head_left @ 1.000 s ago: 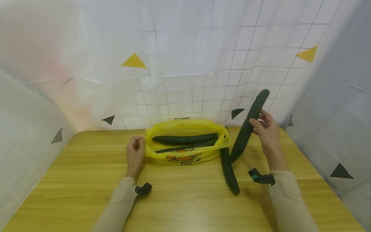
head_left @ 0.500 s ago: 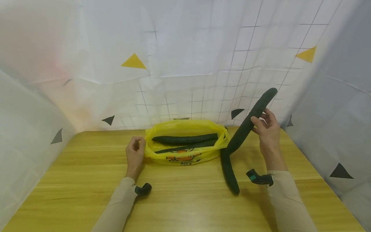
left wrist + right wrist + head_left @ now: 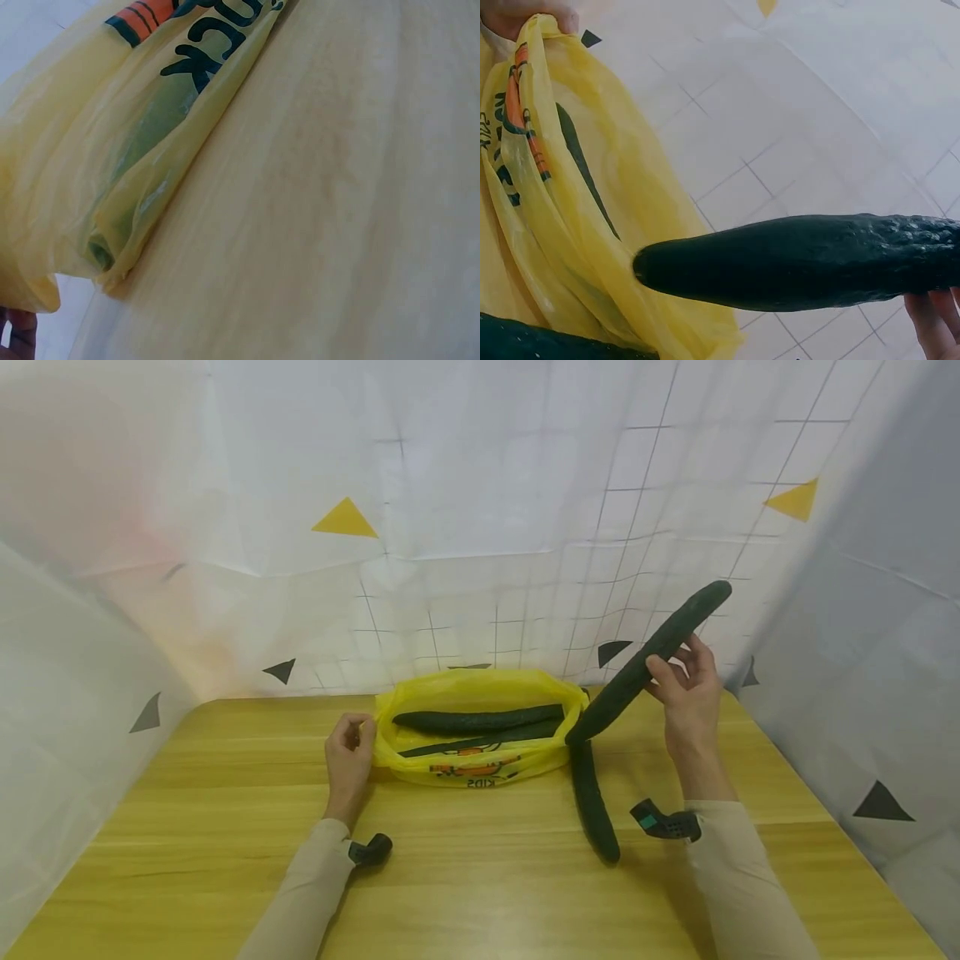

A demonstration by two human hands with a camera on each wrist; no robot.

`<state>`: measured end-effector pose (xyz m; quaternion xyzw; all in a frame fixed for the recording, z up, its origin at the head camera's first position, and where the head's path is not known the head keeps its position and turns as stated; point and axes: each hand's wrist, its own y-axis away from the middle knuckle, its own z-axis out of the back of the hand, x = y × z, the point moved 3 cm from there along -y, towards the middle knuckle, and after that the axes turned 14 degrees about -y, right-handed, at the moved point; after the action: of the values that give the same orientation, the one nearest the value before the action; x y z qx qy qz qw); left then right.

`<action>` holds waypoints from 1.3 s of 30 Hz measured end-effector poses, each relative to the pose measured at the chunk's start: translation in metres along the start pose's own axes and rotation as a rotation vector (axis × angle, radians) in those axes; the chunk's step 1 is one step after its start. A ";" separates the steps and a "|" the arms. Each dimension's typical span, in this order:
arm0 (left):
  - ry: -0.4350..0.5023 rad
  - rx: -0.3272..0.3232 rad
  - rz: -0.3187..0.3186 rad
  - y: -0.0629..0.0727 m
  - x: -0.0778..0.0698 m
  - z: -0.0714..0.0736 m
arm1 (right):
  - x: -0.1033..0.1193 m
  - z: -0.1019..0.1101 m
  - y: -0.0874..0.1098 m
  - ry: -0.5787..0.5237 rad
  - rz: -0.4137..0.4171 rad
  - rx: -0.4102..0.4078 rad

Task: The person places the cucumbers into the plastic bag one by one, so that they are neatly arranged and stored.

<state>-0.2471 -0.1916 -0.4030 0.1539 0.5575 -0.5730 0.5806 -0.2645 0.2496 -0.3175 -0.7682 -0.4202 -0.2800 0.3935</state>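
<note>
My right hand (image 3: 686, 693) grips a long dark green cucumber (image 3: 652, 660) around its middle and holds it tilted, upper end to the right. Its lower tip overlaps the right edge of a yellow plastic bag (image 3: 468, 772) in the head view. With its fingertips my left hand (image 3: 350, 756) pinches the bag's left rim. The bag's mouth gapes, and two cucumbers (image 3: 480, 721) lie inside it. On the table just right of the bag lies another cucumber (image 3: 596, 810). In the right wrist view the held cucumber (image 3: 795, 262) points at the bag's opening (image 3: 592, 172).
The wooden table (image 3: 480, 893) ends at a white sheet wall (image 3: 480, 527) behind the bag, with further sheets at both sides. Each wrist wears a small black camera (image 3: 371, 850).
My right hand has tilted the cucumber further over, bringing its lower tip up and left to the bag's right edge. The left hand and bag have stayed nearly still.
</note>
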 end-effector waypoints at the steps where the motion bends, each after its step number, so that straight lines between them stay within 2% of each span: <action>1: -0.001 -0.001 -0.004 0.000 0.000 0.000 | 0.000 -0.001 0.000 -0.012 0.005 -0.006; 6: 0.010 -0.001 -0.017 0.000 -0.002 0.001 | -0.003 -0.006 0.002 -0.059 0.031 -0.012; 13: 0.009 -0.001 0.000 -0.001 -0.002 0.001 | -0.013 -0.014 0.006 -0.119 0.035 0.038; 22: 0.002 -0.003 0.009 0.000 -0.002 0.000 | -0.028 -0.020 0.011 -0.047 0.004 0.104; 28: -0.004 -0.002 0.021 0.000 -0.004 0.000 | -0.033 -0.023 0.014 0.010 -0.019 0.193; 39: -0.003 0.009 0.021 0.001 -0.003 -0.002 | -0.038 -0.033 0.021 0.148 0.016 0.373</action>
<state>-0.2464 -0.1883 -0.4011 0.1616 0.5525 -0.5696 0.5867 -0.2682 0.1986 -0.3361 -0.6625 -0.4286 -0.2500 0.5612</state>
